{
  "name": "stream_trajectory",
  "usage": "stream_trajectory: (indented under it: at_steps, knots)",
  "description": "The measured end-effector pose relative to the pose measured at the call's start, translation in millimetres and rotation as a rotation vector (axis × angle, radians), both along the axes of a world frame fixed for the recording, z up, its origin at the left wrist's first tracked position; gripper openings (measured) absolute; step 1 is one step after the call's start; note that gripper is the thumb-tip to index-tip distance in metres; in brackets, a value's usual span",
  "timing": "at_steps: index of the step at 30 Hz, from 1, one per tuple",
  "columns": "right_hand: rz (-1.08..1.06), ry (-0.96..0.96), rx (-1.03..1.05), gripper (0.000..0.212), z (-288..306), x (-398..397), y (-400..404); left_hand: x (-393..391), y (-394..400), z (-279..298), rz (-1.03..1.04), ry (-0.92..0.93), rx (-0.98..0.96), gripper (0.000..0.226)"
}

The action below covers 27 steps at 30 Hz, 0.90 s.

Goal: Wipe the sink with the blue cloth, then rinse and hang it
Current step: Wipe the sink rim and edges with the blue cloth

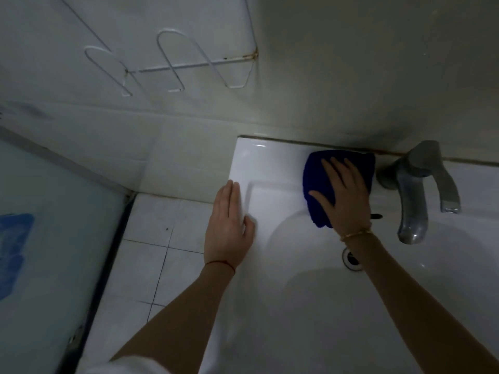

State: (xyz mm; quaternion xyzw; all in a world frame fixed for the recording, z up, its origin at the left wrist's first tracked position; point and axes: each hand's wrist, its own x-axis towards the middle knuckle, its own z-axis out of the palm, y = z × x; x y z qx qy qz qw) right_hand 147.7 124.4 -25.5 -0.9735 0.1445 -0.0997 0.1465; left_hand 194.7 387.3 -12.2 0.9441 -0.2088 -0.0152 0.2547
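The right hand point(343, 195) lies flat, fingers straight and spread, pressing the blue cloth point(318, 182) onto the sink's point(270, 157) back ledge, just left of the tap point(415, 193). The cloth's lower edge hangs over the basin rim. The left hand point(229, 225) rests open, fingers together, on the sink's left edge. The drain point(351, 259) is partly hidden by the right forearm. A wire rack point(172, 66), apparently bare, hangs on the wall.

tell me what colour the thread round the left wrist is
Red: a thin thread just below the left hand, seen in the head view.
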Motion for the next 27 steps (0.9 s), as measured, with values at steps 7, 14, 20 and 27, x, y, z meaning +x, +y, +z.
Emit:
stream_trajectory:
  at_steps: [7,14,20,27]
  knots:
    - [0.218,0.052,-0.065,0.067,12,64,68,-1,0,-2,0.013,-0.01,0.034,0.067]
    - [0.043,0.031,-0.035,0.067,4,3,3,0,0,0,0.033,0.0,0.014,0.07]
    - [-0.071,0.03,-0.017,0.068,8,23,24,-1,0,-2,0.027,0.006,0.024,0.07]
    - [0.118,0.085,-0.073,0.066,9,35,42,-1,1,-1,0.033,0.015,0.017,0.07]
